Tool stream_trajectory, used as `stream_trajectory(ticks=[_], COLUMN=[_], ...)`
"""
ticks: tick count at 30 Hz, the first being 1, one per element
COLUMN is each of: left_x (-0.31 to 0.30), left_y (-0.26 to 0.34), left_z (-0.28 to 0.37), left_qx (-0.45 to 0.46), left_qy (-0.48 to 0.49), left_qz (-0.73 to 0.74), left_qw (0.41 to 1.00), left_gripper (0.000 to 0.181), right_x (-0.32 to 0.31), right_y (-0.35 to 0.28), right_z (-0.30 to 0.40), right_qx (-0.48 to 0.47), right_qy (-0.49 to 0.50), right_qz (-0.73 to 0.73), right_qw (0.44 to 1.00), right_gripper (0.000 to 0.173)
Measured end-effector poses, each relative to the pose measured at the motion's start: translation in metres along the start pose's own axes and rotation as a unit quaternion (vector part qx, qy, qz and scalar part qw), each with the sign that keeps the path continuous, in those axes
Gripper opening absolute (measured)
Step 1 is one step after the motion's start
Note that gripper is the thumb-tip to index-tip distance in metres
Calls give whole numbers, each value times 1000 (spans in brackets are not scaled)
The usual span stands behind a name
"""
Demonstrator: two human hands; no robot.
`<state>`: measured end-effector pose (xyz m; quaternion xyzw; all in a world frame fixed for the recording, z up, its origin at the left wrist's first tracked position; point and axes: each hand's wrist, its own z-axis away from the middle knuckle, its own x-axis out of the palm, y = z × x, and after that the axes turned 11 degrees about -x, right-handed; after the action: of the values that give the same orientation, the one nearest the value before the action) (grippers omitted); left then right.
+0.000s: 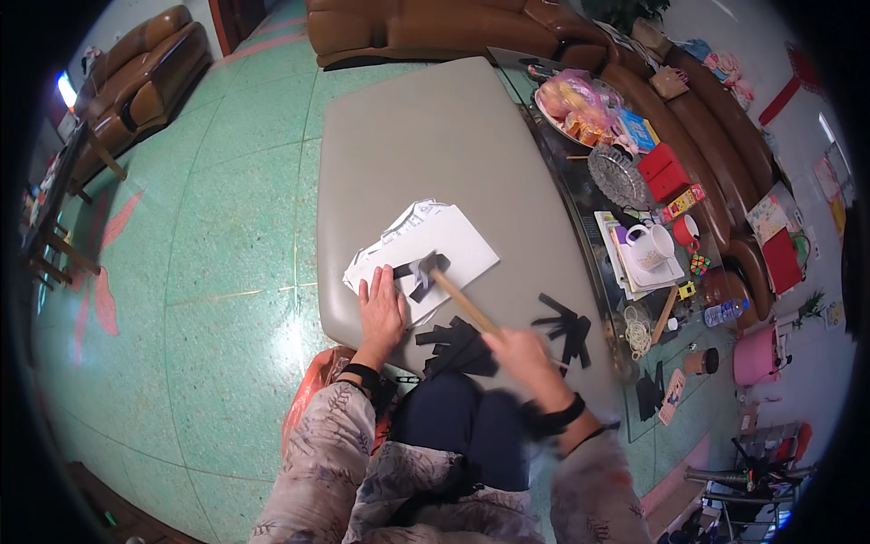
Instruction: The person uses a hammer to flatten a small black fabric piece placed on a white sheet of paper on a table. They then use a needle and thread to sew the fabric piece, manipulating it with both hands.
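Observation:
My right hand [525, 360] grips the wooden handle of a hammer [469, 302], whose blurred head is over black strips [421, 289] on a stack of white paper [462, 234]. Flat at the stack's near left side lies my left hand [382, 309], its fingertips against the end of a black strip; whether it pinches the strip is not plain. The paper rests on a padded grey-beige bench [435, 136]. A heap of black fabric-like strips [459, 350] lies between the paper and my knees, and a fanned bunch of them [567, 328] is further right.
Along the right runs a glass table [591, 238] bearing a glass bowl [617, 175], a white mug [649, 246], a red mug [686, 232], a water bottle [726, 313] and a coil of cord [637, 333]. A red plastic bag [316, 381] is by my left forearm. Brown sofas [435, 30] stand beyond.

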<state>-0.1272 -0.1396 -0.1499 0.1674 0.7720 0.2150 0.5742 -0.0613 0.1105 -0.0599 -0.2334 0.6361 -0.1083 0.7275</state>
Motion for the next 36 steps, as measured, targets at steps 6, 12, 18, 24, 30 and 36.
stream_trajectory(ticks=[6, 12, 18, 24, 30, 36], left_x=[-3, 0, 0, -8, -56, -70], left_y=[-4, 3, 13, 8, 59, 65], left_z=[-1, -3, -32, -50, 6, 49], left_qx=[-6, -1, 3, -65, 254, 290], left_qy=[-4, -11, 5, -75, 27, -193], left_qz=[-9, 4, -66, 180, 78, -21], left_qw=[1000, 1000, 998, 979, 964, 937], left_gripper=[58, 57, 45, 13, 18, 36], right_x=[30, 26, -10, -40, -65, -42], right_y=[4, -20, -22, 6, 80, 118], right_z=[-24, -14, -13, 48, 106, 90], right_qx=[8, -11, 47, 105, 282, 357], right_qy=[12, 43, -9, 94, 169, 189], right_qz=[16, -1, -44, -90, -101, -69], right_qw=[1000, 999, 998, 986, 939, 912], right_gripper=[47, 48, 51, 50, 52, 53])
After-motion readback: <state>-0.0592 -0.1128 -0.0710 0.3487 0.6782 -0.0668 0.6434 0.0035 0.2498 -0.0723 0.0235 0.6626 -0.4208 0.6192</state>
